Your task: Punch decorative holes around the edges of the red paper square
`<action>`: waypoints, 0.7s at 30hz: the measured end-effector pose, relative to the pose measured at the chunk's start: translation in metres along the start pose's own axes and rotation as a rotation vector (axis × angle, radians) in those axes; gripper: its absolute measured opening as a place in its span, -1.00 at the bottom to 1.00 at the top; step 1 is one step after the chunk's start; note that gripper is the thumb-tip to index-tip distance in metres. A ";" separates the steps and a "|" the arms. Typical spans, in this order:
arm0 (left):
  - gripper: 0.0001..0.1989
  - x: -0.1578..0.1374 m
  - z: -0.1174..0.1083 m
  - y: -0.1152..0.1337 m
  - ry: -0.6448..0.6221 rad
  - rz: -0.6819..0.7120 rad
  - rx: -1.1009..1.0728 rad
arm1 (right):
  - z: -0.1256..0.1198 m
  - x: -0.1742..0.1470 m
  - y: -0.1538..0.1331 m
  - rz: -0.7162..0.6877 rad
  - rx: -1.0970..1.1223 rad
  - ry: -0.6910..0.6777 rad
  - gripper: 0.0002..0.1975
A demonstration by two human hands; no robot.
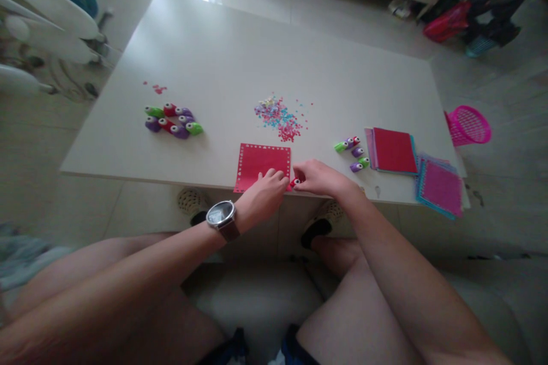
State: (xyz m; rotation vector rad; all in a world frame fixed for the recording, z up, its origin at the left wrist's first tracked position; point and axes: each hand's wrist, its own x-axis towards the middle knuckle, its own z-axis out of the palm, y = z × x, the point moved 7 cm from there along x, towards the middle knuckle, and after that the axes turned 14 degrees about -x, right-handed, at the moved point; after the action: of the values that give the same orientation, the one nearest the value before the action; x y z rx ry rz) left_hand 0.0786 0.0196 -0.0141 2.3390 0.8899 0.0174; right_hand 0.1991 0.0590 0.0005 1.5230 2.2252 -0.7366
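Note:
A red square sheet of paper [261, 162] lies at the table's front edge, small cut-out holes running along its borders. My left hand [268, 185], with a watch on its wrist, rests on the sheet's lower right part. Its thumb is spread from the fingers, which lie on top of the paper. At the sheet's lower right edge, my right hand [314, 174] is closed around a small red craft punch [295, 182] with an eye on it. The fingers hide most of the punch, so I cannot tell whether the paper is inside it.
Paper confetti [280, 117] is heaped beyond the sheet. Several coloured punches [173, 121] stand at the left, more punches [357, 151] at the right. Further right are stacked red paper [394, 150] and punched sheets [440, 185]. A pink basket [471, 125] is beyond the table's right edge.

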 end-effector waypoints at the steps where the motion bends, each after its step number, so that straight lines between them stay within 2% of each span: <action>1: -0.76 0.000 0.000 0.000 0.000 -0.001 0.000 | 0.000 0.000 0.000 0.002 0.000 -0.002 -0.89; 10: -0.79 0.003 0.002 0.003 -0.040 0.041 0.080 | 0.001 0.000 -0.001 -0.015 -0.004 -0.008 -0.85; 16: -0.80 0.002 0.002 0.000 -0.007 0.005 0.027 | 0.003 0.001 -0.001 -0.023 0.015 -0.011 -0.87; 21: -0.77 0.001 0.003 0.002 -0.027 0.034 0.038 | 0.005 0.004 0.001 -0.036 0.026 -0.006 -0.86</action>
State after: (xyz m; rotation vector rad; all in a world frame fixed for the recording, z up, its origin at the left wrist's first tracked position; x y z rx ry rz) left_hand 0.0816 0.0175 -0.0159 2.3841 0.8438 -0.0174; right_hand 0.1986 0.0593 -0.0059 1.4936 2.2525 -0.7826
